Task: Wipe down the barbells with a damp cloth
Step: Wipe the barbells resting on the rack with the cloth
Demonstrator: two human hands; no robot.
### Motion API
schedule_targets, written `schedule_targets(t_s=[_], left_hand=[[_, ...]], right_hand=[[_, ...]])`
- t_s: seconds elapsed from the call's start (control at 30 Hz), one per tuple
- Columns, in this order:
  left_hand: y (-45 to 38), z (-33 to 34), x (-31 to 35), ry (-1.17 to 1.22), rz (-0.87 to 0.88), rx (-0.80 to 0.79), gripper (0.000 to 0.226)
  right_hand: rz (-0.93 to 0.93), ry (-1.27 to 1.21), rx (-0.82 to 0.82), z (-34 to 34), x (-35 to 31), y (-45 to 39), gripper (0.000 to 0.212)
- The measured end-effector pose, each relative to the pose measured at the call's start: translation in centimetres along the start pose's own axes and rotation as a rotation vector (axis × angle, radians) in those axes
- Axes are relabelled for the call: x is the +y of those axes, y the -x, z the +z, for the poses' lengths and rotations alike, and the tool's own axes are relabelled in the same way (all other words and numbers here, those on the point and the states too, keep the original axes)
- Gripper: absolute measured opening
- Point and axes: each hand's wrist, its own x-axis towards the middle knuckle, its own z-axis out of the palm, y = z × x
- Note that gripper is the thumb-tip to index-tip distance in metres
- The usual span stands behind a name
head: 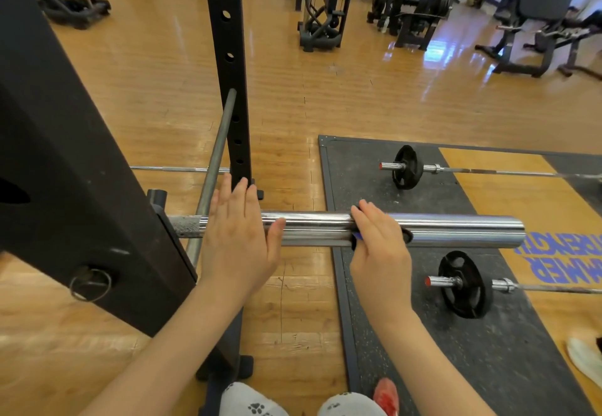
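A chrome barbell sleeve juts out to the right from the black rack at about waist height. My left hand lies flat on the sleeve near the rack, fingers straight and pointing away from me. My right hand grips a black collar with a blue tab that is wrapped round the middle of the sleeve. No cloth shows in either hand. Two more barbells lie on the floor mat to the right, the far barbell and the near barbell, each with a black plate.
The black rack upright stands just behind my left hand, with a grey safety bar slanting past it. A thick rack post fills the left. A dark rubber mat covers the floor at right. Gym machines stand at the back.
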Motion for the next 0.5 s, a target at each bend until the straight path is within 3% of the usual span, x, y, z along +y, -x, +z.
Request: schedule_targets(t_s=[0.17,0.27,0.5], left_hand=[[-0.8,-0.3,-0.1,-0.042,0.009,-0.004,0.075],[1.0,-0.3,0.1,-0.013,-0.005,0.017,0.074],[3.6,0.5,0.3,-0.046,0.032,0.018,0.074]], right_hand=[[-0.159,-0.016,-0.087,1.1,-1.9,1.7,0.038],[-0.199,-0.039,-0.055,0.5,-0.3,3.0,0.038],[-0.01,-0.046,0.075,-0.2,1.8,1.7,0.037]])
